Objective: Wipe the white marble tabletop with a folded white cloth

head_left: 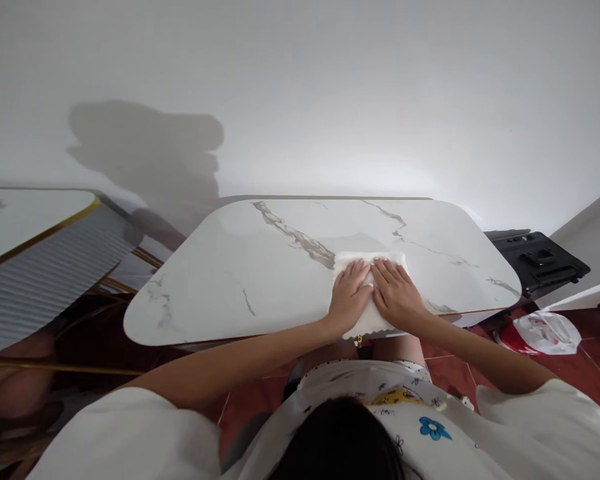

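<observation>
On one table's [280, 280] near edge, right of centre: one cloth [367, 317], long axis pointing roughly near-far. Two hands on it, left hand [349, 297] and right hand [397, 292], both flat, fingers straight, gripping nothing.

In the middle, a table [280, 273], with its back edge along the wall [300, 87]. Carries a cloth [373, 320] at the front edge, somewhat to the right of its centre. On top of this cloth, the left hand [351, 287] and the right hand [395, 287], side by side. To the left, a second table [30, 220], also near to the wall. To the right, just beyond the table's end, a case [537, 257]. Before this case and lower, on the floor [593, 360], a plastic bag [547, 333].
</observation>
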Available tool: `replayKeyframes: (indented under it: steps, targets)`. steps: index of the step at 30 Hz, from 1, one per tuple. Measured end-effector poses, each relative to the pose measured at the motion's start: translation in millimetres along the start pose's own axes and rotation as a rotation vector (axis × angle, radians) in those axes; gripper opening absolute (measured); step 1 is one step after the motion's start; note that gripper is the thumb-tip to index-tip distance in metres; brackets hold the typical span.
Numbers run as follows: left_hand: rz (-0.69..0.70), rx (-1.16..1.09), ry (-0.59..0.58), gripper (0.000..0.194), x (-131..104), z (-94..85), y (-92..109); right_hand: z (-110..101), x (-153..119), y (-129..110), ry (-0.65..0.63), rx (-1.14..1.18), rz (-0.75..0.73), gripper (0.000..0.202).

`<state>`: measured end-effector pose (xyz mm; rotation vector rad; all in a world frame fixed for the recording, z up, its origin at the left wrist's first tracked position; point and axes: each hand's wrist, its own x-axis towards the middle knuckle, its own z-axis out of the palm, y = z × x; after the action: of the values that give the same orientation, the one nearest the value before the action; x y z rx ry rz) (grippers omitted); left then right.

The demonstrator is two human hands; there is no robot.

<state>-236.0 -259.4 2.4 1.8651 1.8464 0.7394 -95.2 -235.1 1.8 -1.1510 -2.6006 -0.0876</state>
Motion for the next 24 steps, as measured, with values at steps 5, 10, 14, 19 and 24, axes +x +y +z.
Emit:
replayKeyframes:
  steps: [5,10,14,19,24]
  targets:
    - [0.01,-0.002,0.003,0.05,7.9,19.8,21.8,-8.2,-13.5,26.8,0.0,0.006,0.016,0.052]
    - [0.074,0.028,-0.016,0.05,35.6,30.7,32.9,-6.8,-5.2,56.4,-0.006,-0.015,0.032,0.052]
    - [0.071,0.045,-0.013,0.049,72.3,31.7,34.1,-0.8,24.2,79.9,-0.017,-0.036,0.056,0.053]
    - [0.098,0.064,0.077,0.049,123.5,33.3,25.9,8.0,74.0,108.9,-0.06,-0.046,0.07,0.053]
    - [0.163,0.072,0.161,0.047,175.9,30.9,13.7,20.4,121.3,134.8,-0.048,-0.047,0.083,0.052]
